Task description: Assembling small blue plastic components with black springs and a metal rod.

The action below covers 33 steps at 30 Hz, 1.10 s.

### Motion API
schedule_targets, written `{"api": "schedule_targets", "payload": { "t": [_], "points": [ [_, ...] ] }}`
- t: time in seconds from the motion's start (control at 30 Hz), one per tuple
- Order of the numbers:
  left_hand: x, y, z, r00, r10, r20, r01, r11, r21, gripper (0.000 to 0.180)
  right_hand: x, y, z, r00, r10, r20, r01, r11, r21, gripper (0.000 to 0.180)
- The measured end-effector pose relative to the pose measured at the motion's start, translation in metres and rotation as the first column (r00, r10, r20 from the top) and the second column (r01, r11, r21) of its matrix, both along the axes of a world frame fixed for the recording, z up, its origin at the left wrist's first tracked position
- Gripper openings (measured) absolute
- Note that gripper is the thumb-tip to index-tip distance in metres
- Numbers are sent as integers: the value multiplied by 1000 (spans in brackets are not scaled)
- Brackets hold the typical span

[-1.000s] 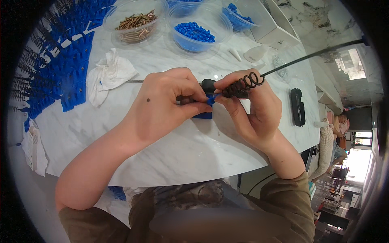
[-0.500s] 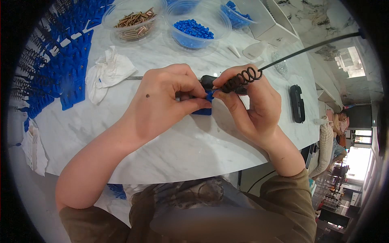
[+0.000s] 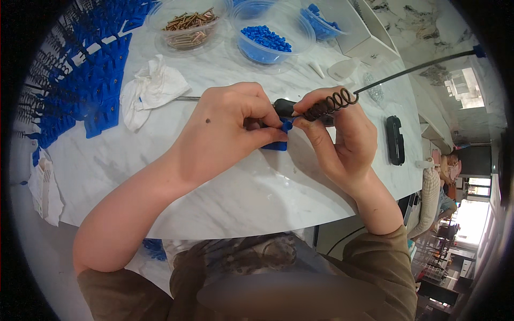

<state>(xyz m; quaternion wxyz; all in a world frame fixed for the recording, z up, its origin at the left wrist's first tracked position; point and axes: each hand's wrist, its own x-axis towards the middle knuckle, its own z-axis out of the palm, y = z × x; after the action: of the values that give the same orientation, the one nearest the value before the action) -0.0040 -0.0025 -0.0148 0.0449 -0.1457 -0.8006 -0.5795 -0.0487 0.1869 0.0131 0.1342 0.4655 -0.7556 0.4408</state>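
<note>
My left hand (image 3: 227,120) is closed, thumb and fingers pinching a small blue plastic part (image 3: 287,126) whose knobbed end pokes out past the fingertips. Below those fingers shows a flat blue edge (image 3: 276,146); most of it is hidden. Just to the right, my right hand (image 3: 348,136) is closed around a dark coil spring (image 3: 338,100). From the spring a long thin black rod runs to the upper right, ending in a blue tip (image 3: 479,51). Behind both hands lies a tool with a black handle (image 3: 284,107) and a metal shaft (image 3: 187,98), partly covered by my left hand.
Clear tubs of bronze-coloured screws (image 3: 190,24) and small blue pieces (image 3: 266,38) stand at the back. Blue parts with springs (image 3: 104,85) crowd the left. A crumpled tissue (image 3: 152,88) lies near them. A black case (image 3: 395,140) sits right. People appear in the far-right background.
My right fingertips have drawn slightly away from the blue part, leaving a small gap. The whole scene has shifted a little to the right in view.
</note>
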Motion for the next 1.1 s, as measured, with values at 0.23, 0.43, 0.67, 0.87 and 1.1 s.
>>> {"api": "schedule_targets", "payload": {
  "t": [0.23,0.43,0.67,0.87,1.1],
  "points": [
    [0,-1,3,1000,-10,-21,9,999,-42,11,1,0,-1,998,-5,55,7,1000,-30,19],
    [0,-2,3,999,-5,-48,2,998,-62,13,1,2,-2,999,-4,40,3,1000,10,20],
    [0,-1,2,999,14,-40,-16,999,-44,16,0,2,-2,999,-16,28,15,1000,10,21],
    [0,0,0,999,18,-39,-19,1000,-20,16,0,2,-3,1000,-22,18,21,1000,16,23],
    [0,0,0,999,20,-44,-20,1000,-18,16,-2,3,-4,1000,-1,11,1,1000,-2,21]
  ]
}}
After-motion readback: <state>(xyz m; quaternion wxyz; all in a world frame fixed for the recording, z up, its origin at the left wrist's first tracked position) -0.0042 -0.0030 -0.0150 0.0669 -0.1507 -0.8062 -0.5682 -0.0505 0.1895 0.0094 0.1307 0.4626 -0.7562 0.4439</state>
